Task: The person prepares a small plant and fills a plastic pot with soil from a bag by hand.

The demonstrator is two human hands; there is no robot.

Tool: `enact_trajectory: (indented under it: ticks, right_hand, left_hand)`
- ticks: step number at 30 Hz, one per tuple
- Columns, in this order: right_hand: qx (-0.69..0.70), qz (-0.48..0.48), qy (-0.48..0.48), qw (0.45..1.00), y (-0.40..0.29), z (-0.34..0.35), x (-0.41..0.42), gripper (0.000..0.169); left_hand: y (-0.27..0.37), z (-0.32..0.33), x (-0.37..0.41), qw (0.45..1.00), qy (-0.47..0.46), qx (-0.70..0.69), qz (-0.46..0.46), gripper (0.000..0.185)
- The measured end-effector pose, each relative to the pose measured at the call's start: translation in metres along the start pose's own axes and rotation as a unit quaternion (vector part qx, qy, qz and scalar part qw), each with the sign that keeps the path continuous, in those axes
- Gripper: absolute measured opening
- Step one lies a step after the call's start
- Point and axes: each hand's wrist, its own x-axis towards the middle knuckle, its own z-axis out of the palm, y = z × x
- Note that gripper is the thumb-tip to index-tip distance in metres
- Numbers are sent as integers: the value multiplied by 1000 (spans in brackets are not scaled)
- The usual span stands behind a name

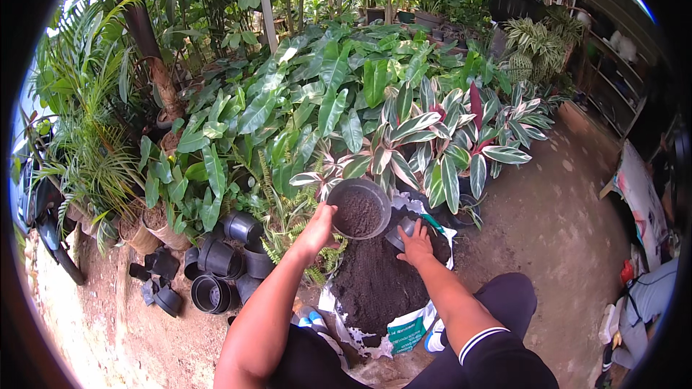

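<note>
My left hand grips the left side of a round black plastic plant pot, tilted so its mouth faces me. Dark soil covers the pot's bottom. To the right, the fingers of my right hand are around a smaller dark plastic pot, which lies tipped against a heap of dark potting soil; its mouth is hidden. That heap sits in a torn-open white and green plastic bag bearing print, between my feet. A green strip shows at the bag's far edge.
Empty black pots lie in a cluster at the left on the dirt floor. Variegated plants and broad-leaved plants crowd close beyond the bag. Another person is at the lower right, below a shelf rack.
</note>
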Motion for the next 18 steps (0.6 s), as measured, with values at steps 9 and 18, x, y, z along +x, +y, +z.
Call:
enact_trajectory:
  ticks: [9,18]
  right_hand:
    - [226,79,-37,970,38,-3,26,101]
    - [346,77,-12,935,54,-11,-9,96]
  left_hand:
    - [-6,2,23,997,20,-27,-65,62]
    - [-18,-5,22,998,2,-57,-26,66]
